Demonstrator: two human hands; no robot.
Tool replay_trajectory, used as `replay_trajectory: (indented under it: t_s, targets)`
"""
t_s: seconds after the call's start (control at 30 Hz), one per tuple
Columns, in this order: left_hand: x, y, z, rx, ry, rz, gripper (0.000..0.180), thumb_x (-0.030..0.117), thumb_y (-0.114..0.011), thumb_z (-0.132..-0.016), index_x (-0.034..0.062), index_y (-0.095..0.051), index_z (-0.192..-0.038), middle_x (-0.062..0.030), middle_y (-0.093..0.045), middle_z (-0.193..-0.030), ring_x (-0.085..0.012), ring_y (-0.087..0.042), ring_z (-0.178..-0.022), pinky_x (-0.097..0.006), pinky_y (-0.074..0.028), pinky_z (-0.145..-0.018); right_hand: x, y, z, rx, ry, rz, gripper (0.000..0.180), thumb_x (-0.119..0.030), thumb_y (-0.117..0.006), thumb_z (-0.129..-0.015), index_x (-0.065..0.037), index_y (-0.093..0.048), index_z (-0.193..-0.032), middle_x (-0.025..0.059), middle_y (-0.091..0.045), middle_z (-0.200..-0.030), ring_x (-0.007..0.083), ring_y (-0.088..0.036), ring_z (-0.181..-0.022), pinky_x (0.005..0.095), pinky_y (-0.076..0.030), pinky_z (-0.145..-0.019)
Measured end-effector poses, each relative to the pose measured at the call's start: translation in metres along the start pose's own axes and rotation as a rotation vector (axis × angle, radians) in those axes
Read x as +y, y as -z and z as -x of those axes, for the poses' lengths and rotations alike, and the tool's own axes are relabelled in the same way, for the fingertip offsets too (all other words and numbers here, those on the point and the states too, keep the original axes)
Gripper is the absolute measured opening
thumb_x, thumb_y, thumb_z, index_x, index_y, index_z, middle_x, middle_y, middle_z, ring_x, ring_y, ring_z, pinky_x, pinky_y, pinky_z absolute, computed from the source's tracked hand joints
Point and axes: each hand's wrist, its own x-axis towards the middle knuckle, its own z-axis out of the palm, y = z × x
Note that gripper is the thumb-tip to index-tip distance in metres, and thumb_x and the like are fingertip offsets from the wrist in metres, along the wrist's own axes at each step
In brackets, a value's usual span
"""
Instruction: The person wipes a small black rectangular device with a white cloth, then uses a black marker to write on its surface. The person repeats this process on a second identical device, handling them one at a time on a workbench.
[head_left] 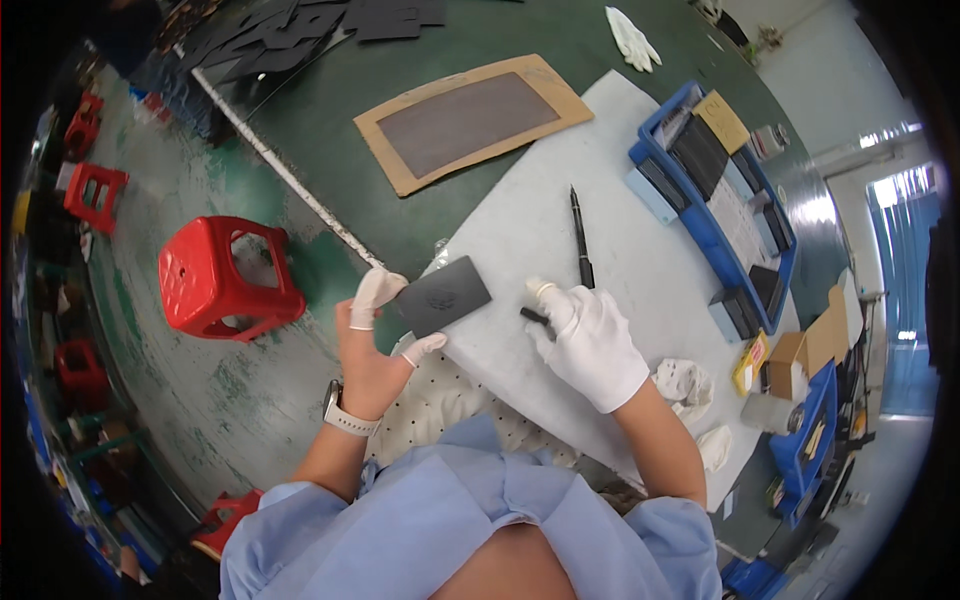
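My left hand (370, 365), with white finger cots on its thumb and a finger, grips a dark grey rectangular plate (445, 297) by its left edge. A darker round mark shows on the plate's face. To its right, my white-gloved right hand (598, 350) pinches a small black piece (534, 316) between thumb and finger, apart from the plate. What that piece is cannot be made out fully. Just beyond my right hand, a black pen (581, 240) lies on the white sheet (520, 225) over the table.
A cardboard-framed dark panel (470, 118) lies farther back, near a white glove (633, 40). A blue tray (735, 240) of dark plates stands at the right. Crumpled white cloth (683, 385) is beside my right forearm. Red stools (195, 280) stand on the floor at left.
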Motion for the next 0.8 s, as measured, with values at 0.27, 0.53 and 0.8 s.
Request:
replay_trajectory:
  t_s: [0.27, 0.53, 0.8]
  targets:
    - [0.008, 0.0, -0.022, -0.224, -0.126, -0.077, 0.091, 0.026, -0.08, -0.065, 0.0075, -0.033, -0.141, -0.0055, -0.059, -0.117, -0.0289, -0.044, -0.109, -0.042, -0.028, -0.093, 0.005, 0.002, -0.026, 0.19, -0.061, 0.01, 0.044, -0.016, -0.065, -0.081, -0.008, -0.051, -0.121, 0.0067, -0.063, -0.105, 0.029, -0.058, -0.097, 0.0417, -0.048, -0.081]
    - [-0.009, 0.005, -0.015, -0.227, -0.227, -0.145, 0.083, 0.027, -0.076, -0.071, 0.0107, -0.034, -0.141, -0.0027, -0.062, -0.112, -0.0282, -0.044, -0.114, -0.044, -0.027, -0.092, 0.017, -0.008, -0.021, -0.088, 0.376, -0.08, 0.033, -0.018, -0.065, -0.082, -0.012, -0.057, -0.113, 0.0126, -0.054, -0.122, 0.0391, -0.054, -0.104, 0.0431, -0.047, -0.091]
    - [-0.01, 0.006, -0.018, -0.243, -0.262, -0.234, 0.078, 0.033, -0.073, -0.074, 0.0081, -0.037, -0.139, -0.0022, -0.062, -0.114, -0.0278, -0.044, -0.114, -0.044, -0.027, -0.091, -0.005, -0.026, -0.034, -0.092, 0.524, -0.136, 0.029, -0.014, -0.063, -0.082, -0.01, -0.053, -0.109, 0.0044, -0.059, -0.117, 0.0262, -0.05, -0.117, 0.0509, -0.041, -0.096]
